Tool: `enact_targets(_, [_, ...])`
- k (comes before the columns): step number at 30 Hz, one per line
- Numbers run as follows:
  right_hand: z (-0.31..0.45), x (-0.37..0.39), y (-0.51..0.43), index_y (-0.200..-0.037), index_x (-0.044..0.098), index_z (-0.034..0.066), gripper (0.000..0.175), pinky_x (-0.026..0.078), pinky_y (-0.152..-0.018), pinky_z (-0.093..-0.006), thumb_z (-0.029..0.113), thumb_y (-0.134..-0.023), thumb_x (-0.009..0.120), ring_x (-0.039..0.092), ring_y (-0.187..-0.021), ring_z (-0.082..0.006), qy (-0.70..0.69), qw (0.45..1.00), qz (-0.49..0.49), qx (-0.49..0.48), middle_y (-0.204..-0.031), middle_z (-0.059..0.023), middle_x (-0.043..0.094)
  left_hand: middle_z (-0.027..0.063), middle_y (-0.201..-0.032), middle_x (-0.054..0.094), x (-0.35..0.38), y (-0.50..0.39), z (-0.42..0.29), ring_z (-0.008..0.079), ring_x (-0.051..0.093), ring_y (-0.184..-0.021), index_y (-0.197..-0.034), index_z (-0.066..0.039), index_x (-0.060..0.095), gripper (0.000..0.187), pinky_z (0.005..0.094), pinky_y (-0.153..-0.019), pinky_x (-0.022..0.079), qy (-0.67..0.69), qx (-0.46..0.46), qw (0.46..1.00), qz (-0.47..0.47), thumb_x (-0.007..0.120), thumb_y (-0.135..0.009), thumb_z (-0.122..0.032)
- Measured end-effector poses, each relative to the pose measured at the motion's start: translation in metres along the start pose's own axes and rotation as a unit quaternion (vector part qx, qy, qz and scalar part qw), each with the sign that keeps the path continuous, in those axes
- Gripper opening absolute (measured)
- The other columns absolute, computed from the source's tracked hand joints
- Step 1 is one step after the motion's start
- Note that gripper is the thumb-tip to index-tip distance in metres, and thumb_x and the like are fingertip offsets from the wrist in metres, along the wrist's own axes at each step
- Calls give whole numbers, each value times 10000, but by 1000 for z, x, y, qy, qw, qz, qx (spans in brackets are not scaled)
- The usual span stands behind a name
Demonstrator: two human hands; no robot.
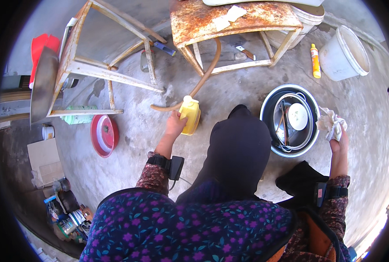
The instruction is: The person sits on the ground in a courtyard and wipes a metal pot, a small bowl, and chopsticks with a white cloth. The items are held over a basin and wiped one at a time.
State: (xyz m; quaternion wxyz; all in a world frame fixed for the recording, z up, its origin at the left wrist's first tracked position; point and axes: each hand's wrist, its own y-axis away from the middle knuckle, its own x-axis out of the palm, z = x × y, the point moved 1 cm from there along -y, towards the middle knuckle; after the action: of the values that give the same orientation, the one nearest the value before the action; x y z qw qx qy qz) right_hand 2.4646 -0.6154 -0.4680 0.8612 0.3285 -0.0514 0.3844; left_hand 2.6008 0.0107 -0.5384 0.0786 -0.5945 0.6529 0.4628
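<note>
My left hand (176, 123) is closed around a yellow plastic bottle (191, 118) with a pale cap, held left of my knee. On the right, my right hand (340, 140) grips a crumpled whitish cloth (331, 124) at the side of a large dark basin (267, 108) with a pale rim. Inside that basin sits a metal bowl (307, 139), which holds a white dish (297, 117) and several thin sticks (283, 126). A brown hose (202, 80) runs over the floor from under the rusty table (260, 16) and ends beside the yellow bottle.
A white metal frame (112, 77) stands at the left, with a red basin (116, 131) near it. Beyond the dark basin are a yellow-orange bottle (315, 62) and a white bucket (337, 59). A wooden-handled knife (246, 53) lies under the table. Cardboard (45, 157) and clutter lie at lower left.
</note>
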Motion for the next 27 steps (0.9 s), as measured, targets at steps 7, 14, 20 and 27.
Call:
enact_targets(7, [-19,65,-12,-1167,505,53,275,477,-849,-361,128,-902,502,573,-996,-232,-38,997,63,32,-1108,-105,582,152,-907,628,-6,-35,-70,298,615,-895,-987,-26,496,297,370,-771,466,-95,213,972,0,655,-796,-190])
enact_targets(14, [-43,142,-21,-1116,536,28,238,503,-815,-354,111,-896,500,611,-920,-227,-32,986,116,118,-1033,-116,614,195,-959,610,31,-86,-138,363,580,-930,-1013,-39,495,285,387,-792,455,11,289,954,75,650,-796,-140])
enact_targets(20, [-81,201,-44,-1164,510,-4,298,479,-886,-367,164,-932,428,599,-987,-229,2,971,134,196,-1114,-134,596,156,-970,616,52,-124,-177,325,590,-928,-1046,-39,515,276,374,-810,460,-109,336,934,60,624,-812,-137])
enact_targets(27, [-163,253,-65,-1165,514,-13,310,449,-931,-409,110,-888,451,597,-1006,-264,-80,924,210,308,-1121,-143,596,155,-1020,581,48,-117,-218,335,532,-995,-980,-31,599,243,400,-877,418,-114,473,873,9,615,-815,-209])
